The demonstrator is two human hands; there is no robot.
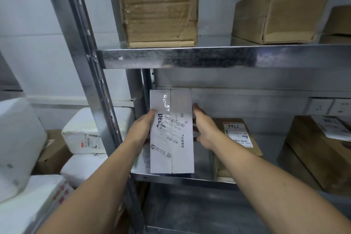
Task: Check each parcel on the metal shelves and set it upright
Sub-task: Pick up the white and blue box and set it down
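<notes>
Metal shelf (190,181): white parcel (171,157) (labelled) held between left hand (141,131), right hand (206,129).

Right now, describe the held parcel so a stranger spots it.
On the middle metal shelf's left end, a tall white cardboard box is held between the left hand and right hand. Its neighbours are brown cartons; it is white with slanted labels.

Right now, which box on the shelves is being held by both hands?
The white box on the middle shelf. The left hand and right hand hold its sides. The brown box beside it and those above are untouched.
</notes>
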